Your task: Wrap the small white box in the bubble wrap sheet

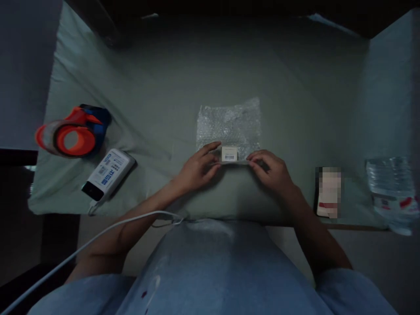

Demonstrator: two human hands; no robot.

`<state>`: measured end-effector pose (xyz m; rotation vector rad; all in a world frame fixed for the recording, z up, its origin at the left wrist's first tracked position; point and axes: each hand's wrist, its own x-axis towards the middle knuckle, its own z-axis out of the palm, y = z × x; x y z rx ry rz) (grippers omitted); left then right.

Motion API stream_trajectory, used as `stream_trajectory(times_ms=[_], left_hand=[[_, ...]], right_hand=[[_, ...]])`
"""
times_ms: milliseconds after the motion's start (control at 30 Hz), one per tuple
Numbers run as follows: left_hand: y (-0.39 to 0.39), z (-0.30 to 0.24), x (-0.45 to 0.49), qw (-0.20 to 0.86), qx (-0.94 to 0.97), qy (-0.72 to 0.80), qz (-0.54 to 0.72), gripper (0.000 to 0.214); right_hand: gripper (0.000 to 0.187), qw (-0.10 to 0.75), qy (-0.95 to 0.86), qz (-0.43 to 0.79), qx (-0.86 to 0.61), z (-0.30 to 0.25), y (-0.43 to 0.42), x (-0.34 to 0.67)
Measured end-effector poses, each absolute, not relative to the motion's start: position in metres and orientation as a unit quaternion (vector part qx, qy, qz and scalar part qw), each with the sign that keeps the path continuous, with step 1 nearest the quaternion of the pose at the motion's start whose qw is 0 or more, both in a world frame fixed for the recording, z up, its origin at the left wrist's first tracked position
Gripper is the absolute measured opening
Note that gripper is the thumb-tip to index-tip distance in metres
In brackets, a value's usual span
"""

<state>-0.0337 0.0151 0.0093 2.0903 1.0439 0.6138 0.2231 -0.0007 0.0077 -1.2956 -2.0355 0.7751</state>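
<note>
Your left hand (196, 170) and right hand (274, 170) are both at the near edge of a sheet of bubble wrap (229, 121), which lies flat at the middle of the cloth-covered desk (164, 83). The small pale box (229, 150) stands on the wrap near that edge, between your hands, its barcode label facing you. Your right thumb and index finger are clamped on the edge just right of the box. Your left thumb and a bent finger are clamped on it at the left, with the index finger stretched out over the wrap beside the box.

To your left you have an orange and blue tape dispenser (74, 131) and, nearer to you, a white power bank (110, 168). A white cable (98, 238) crosses your left forearm. To your right lie a pixelated flat object (329, 190) and, farther out, a clear bottle (392, 192).
</note>
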Motion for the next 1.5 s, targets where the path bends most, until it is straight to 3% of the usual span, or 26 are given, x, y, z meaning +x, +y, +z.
stream_trajectory(times_ms=[267,567,700,867,1100,1233,1400,1500], left_hand=[[0.038,-0.002,-0.021,0.463,0.693,0.466,0.297,0.010],[0.029,-0.002,-0.005,0.449,0.645,0.535,0.309,0.004],[0.028,-0.005,-0.006,0.435,0.694,0.495,0.289,0.032],[0.028,-0.006,-0.006,0.411,0.728,0.478,0.269,0.025],[0.030,-0.004,-0.002,0.420,0.713,0.496,0.262,0.021],[0.032,-0.004,-0.001,0.418,0.713,0.502,0.257,0.022],[0.037,-0.001,-0.005,0.427,0.707,0.512,0.235,0.024],[0.031,0.003,-0.012,0.321,0.752,0.515,0.258,0.031]], right_hand=[[0.008,0.282,-0.716,0.321,-0.552,0.000,0.026,0.220],[0.007,0.267,-0.733,0.283,-0.558,-0.012,0.025,0.212],[0.012,0.266,-0.767,0.277,-0.513,-0.014,0.024,0.213],[0.015,0.269,-0.783,0.279,-0.486,-0.016,0.023,0.216],[0.020,0.265,-0.855,0.043,-0.443,0.001,0.003,0.213],[0.026,0.189,-0.901,0.048,-0.388,-0.002,0.001,0.201],[0.026,0.184,-0.903,0.066,-0.383,-0.014,0.011,0.198],[0.026,0.173,-0.899,0.102,-0.389,-0.018,0.014,0.198]])
